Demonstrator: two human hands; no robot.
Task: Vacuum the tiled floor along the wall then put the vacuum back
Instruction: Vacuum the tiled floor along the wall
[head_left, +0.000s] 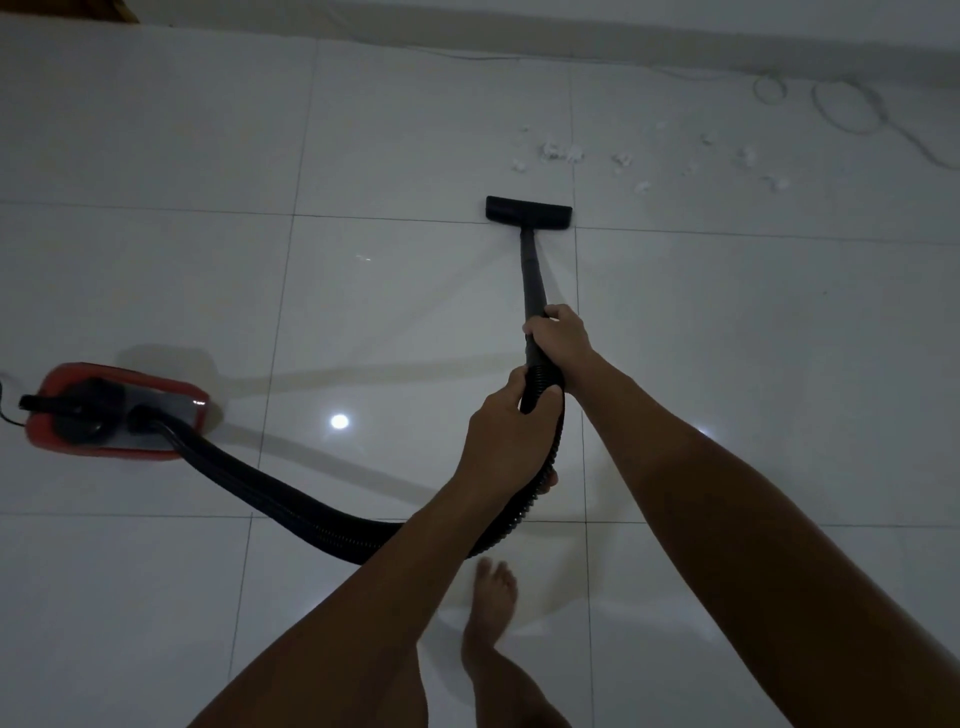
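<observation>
The floor nozzle (529, 210) rests flat on the tiled floor (156, 130), just short of the scattered white debris (563, 153), which lies between the nozzle and the wall (727, 36). The right hand (558, 343) is wrapped around the wand (532, 280); the left hand (511, 431) is clamped on the ribbed hose (291, 499) just behind it. The red canister (119, 410) sits well apart from the nozzle, to its left. A thin white cord (852, 111) lies coiled beyond the debris. Progress assessment: the debris remains uncollected, so the pass along the wall appears unfinished, and returning the vacuum is still outstanding.
</observation>
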